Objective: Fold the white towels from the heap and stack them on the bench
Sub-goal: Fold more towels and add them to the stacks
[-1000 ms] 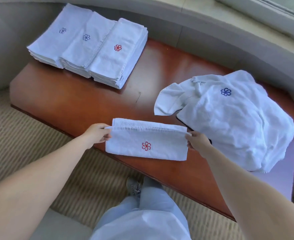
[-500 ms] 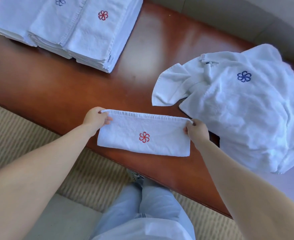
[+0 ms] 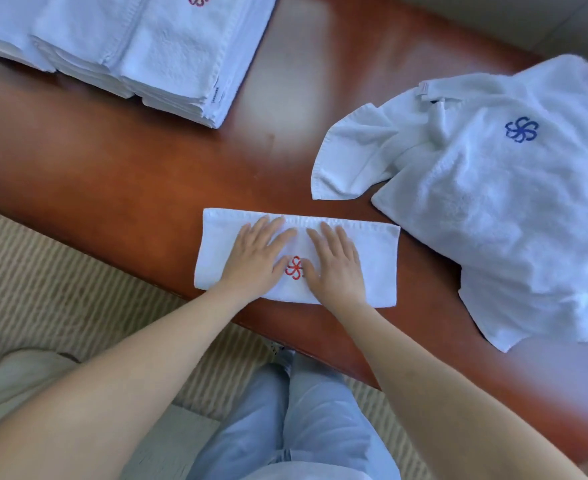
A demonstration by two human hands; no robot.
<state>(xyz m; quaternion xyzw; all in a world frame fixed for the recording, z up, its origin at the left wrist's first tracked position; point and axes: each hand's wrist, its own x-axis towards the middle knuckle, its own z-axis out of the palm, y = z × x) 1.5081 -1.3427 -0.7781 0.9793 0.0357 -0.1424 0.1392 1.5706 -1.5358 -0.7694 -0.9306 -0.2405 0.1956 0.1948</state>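
Both hands lie flat, fingers straight: the left hand point(image 3: 256, 252) and right hand point(image 3: 334, 261) press a folded terry towel point(image 3: 372, 258) at the glossy wooden tabletop's point(image 3: 147, 174) near edge. Bare wood separates it from the stacks point(image 3: 140, 53) and the rumpled heap point(image 3: 493, 202).

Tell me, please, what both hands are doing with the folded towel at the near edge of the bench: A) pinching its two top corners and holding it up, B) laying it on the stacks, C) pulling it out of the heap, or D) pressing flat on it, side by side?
D: the left hand and right hand lie flat, fingers straight, on the folded towel, either side of its red flower emblem.
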